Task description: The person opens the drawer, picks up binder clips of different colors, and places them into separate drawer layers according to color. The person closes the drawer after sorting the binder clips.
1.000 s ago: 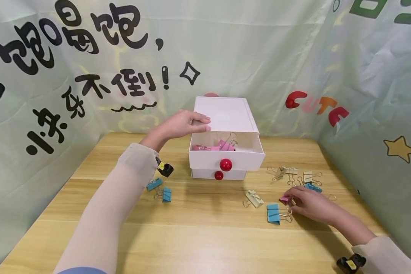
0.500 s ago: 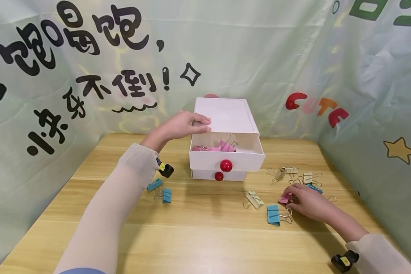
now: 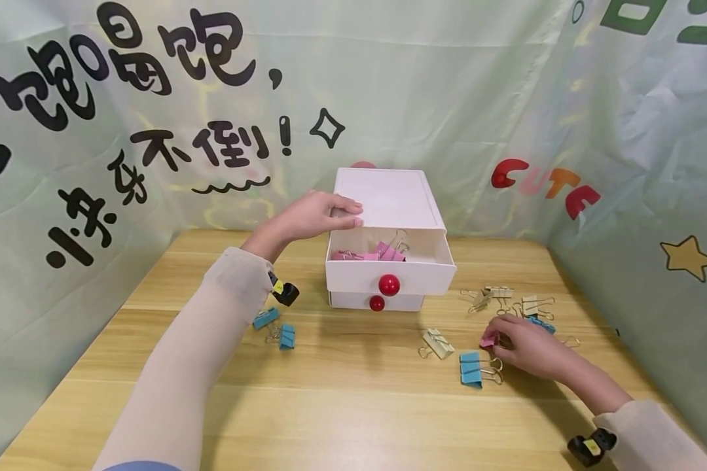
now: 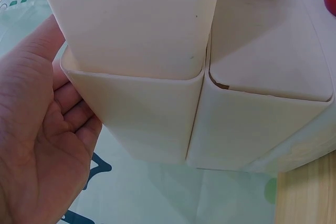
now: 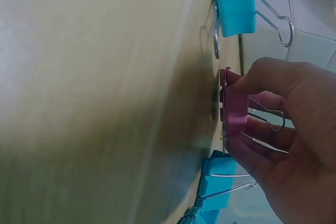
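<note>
My left hand (image 3: 315, 216) rests on the left edge of a white two-drawer box (image 3: 383, 196), fingers reaching onto its top. In the left wrist view the fingers lie against the box's side. The upper drawer (image 3: 353, 277) is pulled out and holds several pink binder clips (image 3: 391, 252). To the right, my right hand (image 3: 527, 347) pinches a pink binder clip (image 5: 237, 109) between thumb and fingertips, close over the table. A large blue binder clip (image 3: 470, 369) lies just in front of that hand. Behind it is another blue clip (image 3: 539, 323), partly hidden.
Several cream binder clips (image 3: 499, 292) lie right of the box, with one more cream clip (image 3: 438, 343) nearer the middle. Two blue clips (image 3: 287, 336) lie near the left forearm. A printed cloth (image 3: 448, 98) hangs behind and beside the wooden table (image 3: 353, 405).
The right hand has shifted slightly left and changed its hold on the pink binder clip, now pinching it. The left hand stays on the box.
</note>
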Demonstrator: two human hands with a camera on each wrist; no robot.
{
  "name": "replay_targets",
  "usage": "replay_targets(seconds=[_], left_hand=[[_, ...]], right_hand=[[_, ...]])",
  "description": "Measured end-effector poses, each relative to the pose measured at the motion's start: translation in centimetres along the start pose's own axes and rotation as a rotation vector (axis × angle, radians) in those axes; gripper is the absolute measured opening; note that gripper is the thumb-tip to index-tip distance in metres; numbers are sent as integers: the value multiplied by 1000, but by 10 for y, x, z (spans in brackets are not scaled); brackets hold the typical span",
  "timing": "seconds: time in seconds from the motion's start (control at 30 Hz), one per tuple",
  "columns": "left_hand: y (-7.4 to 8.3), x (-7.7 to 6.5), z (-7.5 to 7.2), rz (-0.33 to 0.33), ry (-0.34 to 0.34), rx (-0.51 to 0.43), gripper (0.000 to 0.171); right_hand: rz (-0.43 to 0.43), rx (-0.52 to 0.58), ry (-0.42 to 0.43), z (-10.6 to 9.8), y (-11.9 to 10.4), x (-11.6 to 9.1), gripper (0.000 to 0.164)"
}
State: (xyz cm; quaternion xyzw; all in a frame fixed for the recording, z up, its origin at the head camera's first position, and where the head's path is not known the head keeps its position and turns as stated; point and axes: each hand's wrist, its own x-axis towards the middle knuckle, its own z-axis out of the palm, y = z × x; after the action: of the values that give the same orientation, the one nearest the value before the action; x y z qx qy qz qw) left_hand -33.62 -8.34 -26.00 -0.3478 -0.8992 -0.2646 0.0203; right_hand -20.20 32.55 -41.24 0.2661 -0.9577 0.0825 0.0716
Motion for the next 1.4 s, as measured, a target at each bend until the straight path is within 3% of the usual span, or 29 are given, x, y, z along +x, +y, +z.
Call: replay_targets(seconds=[0.27,0.67,0.93,1.13,1.23,1.4], left_hand=[[0,0,0,2,3,2,52],[-2,-2,-2,1,-1,3,52],[-3,-4,0,-9,-7,-8,55],[-4,-3,2,2,-3,-10,55],[-5,-1,2,6,-5,-10,55],[-4,0,2,10,2,-15,55]], right_hand=[[11,34,87,-17,-4,7,18],[22,155,198,-59,-26,24,31],[-25,182,304,-80,-44,33,32],[-69,300,428,-110,-61,40,36],[-97,357,453,-122,-71,48,38],[-107,359,447,-130,-85,67,35]])
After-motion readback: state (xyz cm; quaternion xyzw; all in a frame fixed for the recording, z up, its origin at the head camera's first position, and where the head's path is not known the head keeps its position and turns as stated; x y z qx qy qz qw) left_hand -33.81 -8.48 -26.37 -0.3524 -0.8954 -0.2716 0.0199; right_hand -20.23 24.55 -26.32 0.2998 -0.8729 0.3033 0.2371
